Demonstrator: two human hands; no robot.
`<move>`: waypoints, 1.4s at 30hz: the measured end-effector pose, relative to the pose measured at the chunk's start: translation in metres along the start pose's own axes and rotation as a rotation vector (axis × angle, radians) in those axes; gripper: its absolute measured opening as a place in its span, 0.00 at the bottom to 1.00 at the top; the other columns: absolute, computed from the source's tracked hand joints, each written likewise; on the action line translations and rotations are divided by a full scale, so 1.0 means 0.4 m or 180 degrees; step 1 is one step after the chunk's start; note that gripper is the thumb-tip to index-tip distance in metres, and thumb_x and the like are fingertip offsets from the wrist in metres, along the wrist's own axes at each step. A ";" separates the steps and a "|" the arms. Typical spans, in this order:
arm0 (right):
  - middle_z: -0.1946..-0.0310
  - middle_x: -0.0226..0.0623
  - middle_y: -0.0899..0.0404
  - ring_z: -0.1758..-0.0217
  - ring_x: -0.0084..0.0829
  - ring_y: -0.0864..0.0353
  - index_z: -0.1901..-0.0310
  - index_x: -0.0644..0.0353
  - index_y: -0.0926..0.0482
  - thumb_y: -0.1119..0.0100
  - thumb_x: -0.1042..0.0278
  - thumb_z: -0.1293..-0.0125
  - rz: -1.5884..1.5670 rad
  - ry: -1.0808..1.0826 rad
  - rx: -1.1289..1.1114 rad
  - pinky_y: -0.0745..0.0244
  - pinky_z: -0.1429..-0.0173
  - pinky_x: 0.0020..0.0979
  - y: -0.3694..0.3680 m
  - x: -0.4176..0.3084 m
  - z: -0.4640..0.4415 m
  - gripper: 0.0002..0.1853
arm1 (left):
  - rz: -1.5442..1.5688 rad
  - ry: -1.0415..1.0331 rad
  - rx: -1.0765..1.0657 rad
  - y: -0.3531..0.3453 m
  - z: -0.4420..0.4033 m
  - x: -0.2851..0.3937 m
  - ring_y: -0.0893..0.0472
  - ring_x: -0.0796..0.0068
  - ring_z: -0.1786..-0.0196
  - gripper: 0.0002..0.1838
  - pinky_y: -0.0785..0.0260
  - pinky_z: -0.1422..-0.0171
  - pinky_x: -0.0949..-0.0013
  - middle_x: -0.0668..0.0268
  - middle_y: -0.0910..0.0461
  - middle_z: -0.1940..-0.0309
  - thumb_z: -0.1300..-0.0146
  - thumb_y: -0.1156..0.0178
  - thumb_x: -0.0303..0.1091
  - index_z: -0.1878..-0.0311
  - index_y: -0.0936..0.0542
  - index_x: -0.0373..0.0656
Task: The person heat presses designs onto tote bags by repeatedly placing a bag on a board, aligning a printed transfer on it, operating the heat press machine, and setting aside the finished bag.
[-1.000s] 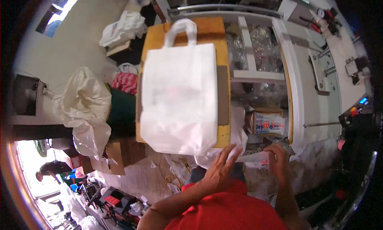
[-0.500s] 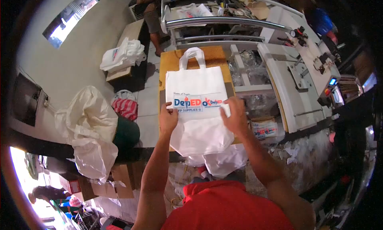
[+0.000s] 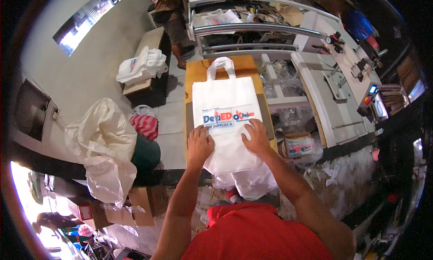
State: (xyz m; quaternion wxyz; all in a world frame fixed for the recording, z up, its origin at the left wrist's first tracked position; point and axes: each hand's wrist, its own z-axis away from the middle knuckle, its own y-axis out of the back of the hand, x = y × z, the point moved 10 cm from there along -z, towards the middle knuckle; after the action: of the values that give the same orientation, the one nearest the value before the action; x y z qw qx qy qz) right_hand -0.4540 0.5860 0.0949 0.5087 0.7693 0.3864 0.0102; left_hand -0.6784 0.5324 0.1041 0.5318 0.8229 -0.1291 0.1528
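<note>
A white cloth tote bag (image 3: pixel 225 95) lies flat on a yellow-brown board (image 3: pixel 246 65), its handle loop pointing away from me. Red and blue "DepED" print (image 3: pixel 218 119) runs across its middle. My left hand (image 3: pixel 200 146) rests on the left part of the bag just below the print, fingers stretched out. On the other side, my right hand (image 3: pixel 257 137) lies with spread fingers by the print's lower right corner. More white cloth (image 3: pixel 255 183) hangs below the near end of the bag.
A heat press machine (image 3: pixel 324 95) with metal rails (image 3: pixel 261 29) stands behind and right. White bags (image 3: pixel 143 66) lie on a bench at left, near a standing person (image 3: pixel 173 27). A green bin (image 3: pixel 146 154) with pale sheeting (image 3: pixel 101 133) and a box with printed pieces (image 3: pixel 300 146) flank the board.
My hands have gone from gripping the bag's side edges to lying flat on its surface, slightly nearer to me. The bag's near end looks smoother.
</note>
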 end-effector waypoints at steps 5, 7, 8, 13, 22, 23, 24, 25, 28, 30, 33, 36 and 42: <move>0.40 0.50 0.29 0.32 0.51 0.34 0.45 0.63 0.23 0.32 0.61 0.41 -0.0015 -0.0030 0.0012 0.37 0.29 0.52 -0.008 0.004 0.006 0.24 | 0.0131 -0.0018 0.0306 0.002 0.011 -0.007 0.27 0.49 0.38 0.21 0.33 0.33 0.51 0.52 0.23 0.42 0.43 0.39 0.31 0.45 0.21 0.36; 0.40 0.49 0.29 0.32 0.51 0.34 0.45 0.63 0.22 0.32 0.61 0.41 -0.0037 -0.0014 0.0009 0.37 0.29 0.52 -0.010 0.007 0.006 0.24 | 0.0164 -0.0009 0.0400 -0.006 0.014 -0.016 0.27 0.48 0.39 0.22 0.33 0.33 0.50 0.50 0.23 0.42 0.44 0.39 0.30 0.45 0.21 0.34; 0.40 0.50 0.28 0.32 0.50 0.33 0.45 0.64 0.22 0.33 0.61 0.41 -0.0042 0.0058 0.0047 0.38 0.29 0.52 -0.009 0.002 0.008 0.24 | 0.0207 -0.0009 0.0492 -0.006 0.016 -0.018 0.26 0.47 0.39 0.22 0.33 0.33 0.50 0.49 0.23 0.43 0.44 0.39 0.29 0.45 0.21 0.33; 0.38 0.50 0.30 0.30 0.48 0.34 0.45 0.64 0.22 0.34 0.61 0.39 -0.0103 0.0056 0.0083 0.39 0.28 0.50 0.013 -0.004 0.009 0.23 | 0.0125 -0.0050 0.0480 -0.005 0.017 -0.008 0.26 0.45 0.41 0.22 0.33 0.33 0.51 0.47 0.23 0.43 0.45 0.39 0.28 0.45 0.21 0.32; 0.38 0.49 0.30 0.30 0.49 0.35 0.44 0.65 0.23 0.34 0.61 0.40 -0.0115 -0.0041 0.0008 0.40 0.28 0.50 -0.010 0.013 0.013 0.24 | 0.0325 0.0009 0.0448 -0.003 0.022 -0.020 0.26 0.45 0.39 0.21 0.32 0.33 0.51 0.48 0.23 0.42 0.42 0.39 0.28 0.44 0.22 0.34; 0.38 0.49 0.30 0.30 0.49 0.35 0.44 0.65 0.23 0.34 0.61 0.40 -0.0121 -0.0032 0.0002 0.40 0.28 0.50 -0.012 0.013 0.013 0.24 | 0.0319 0.0023 0.0443 -0.003 0.020 -0.020 0.26 0.45 0.40 0.21 0.32 0.33 0.51 0.48 0.23 0.42 0.42 0.39 0.28 0.44 0.22 0.34; 0.39 0.49 0.30 0.31 0.48 0.35 0.44 0.65 0.23 0.33 0.61 0.40 -0.0102 0.0007 0.0064 0.39 0.28 0.50 -0.008 0.011 0.014 0.24 | 0.0315 0.0032 0.0445 -0.004 0.021 -0.023 0.26 0.45 0.40 0.21 0.32 0.33 0.51 0.48 0.23 0.42 0.42 0.39 0.28 0.44 0.22 0.34; 0.39 0.49 0.30 0.31 0.48 0.35 0.45 0.65 0.23 0.33 0.61 0.40 -0.0083 0.0043 0.0130 0.39 0.28 0.51 -0.005 0.009 0.015 0.24 | 0.0296 -0.0021 0.0480 -0.003 0.021 -0.020 0.26 0.45 0.40 0.21 0.32 0.33 0.51 0.48 0.23 0.42 0.43 0.39 0.28 0.44 0.22 0.34; 0.39 0.49 0.29 0.31 0.48 0.34 0.45 0.65 0.22 0.33 0.61 0.40 -0.0088 0.0038 0.0126 0.39 0.29 0.51 -0.007 0.010 0.014 0.24 | 0.0276 -0.0062 0.0498 0.003 0.021 -0.016 0.26 0.45 0.40 0.21 0.32 0.34 0.51 0.49 0.23 0.43 0.43 0.39 0.28 0.45 0.22 0.34; 0.39 0.49 0.29 0.31 0.48 0.34 0.45 0.65 0.22 0.33 0.61 0.41 -0.0085 0.0018 0.0100 0.39 0.28 0.51 -0.006 0.010 0.014 0.24 | 0.0281 -0.0044 0.0489 0.003 0.019 -0.017 0.26 0.46 0.40 0.21 0.32 0.33 0.51 0.49 0.23 0.43 0.43 0.39 0.28 0.45 0.22 0.34; 0.39 0.49 0.29 0.31 0.49 0.34 0.45 0.66 0.23 0.33 0.62 0.41 -0.0076 0.0004 0.0066 0.38 0.28 0.51 -0.002 0.007 0.010 0.24 | 0.0213 -0.0022 0.0425 -0.006 0.019 -0.021 0.26 0.46 0.39 0.20 0.32 0.33 0.51 0.49 0.23 0.43 0.43 0.39 0.28 0.46 0.22 0.33; 0.40 0.50 0.29 0.32 0.50 0.34 0.46 0.66 0.22 0.32 0.63 0.42 -0.0103 0.0026 0.0123 0.37 0.29 0.51 0.004 0.002 0.007 0.24 | 0.0320 -0.0009 0.0516 -0.001 0.020 -0.024 0.26 0.46 0.39 0.20 0.33 0.32 0.51 0.48 0.23 0.42 0.43 0.39 0.28 0.46 0.22 0.33; 0.40 0.50 0.29 0.33 0.50 0.33 0.46 0.67 0.22 0.32 0.64 0.43 -0.0140 -0.0033 0.0102 0.36 0.29 0.50 0.003 0.004 0.007 0.24 | 0.0264 -0.0035 0.0521 0.006 0.018 -0.017 0.25 0.46 0.42 0.20 0.32 0.35 0.52 0.47 0.22 0.45 0.46 0.39 0.27 0.49 0.22 0.32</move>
State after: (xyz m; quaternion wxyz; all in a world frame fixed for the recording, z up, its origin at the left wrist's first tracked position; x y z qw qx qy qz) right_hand -0.4511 0.5848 0.0938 0.4984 0.7687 0.4008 -0.0112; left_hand -0.6847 0.5251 0.1008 0.4552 0.8584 -0.1530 0.1801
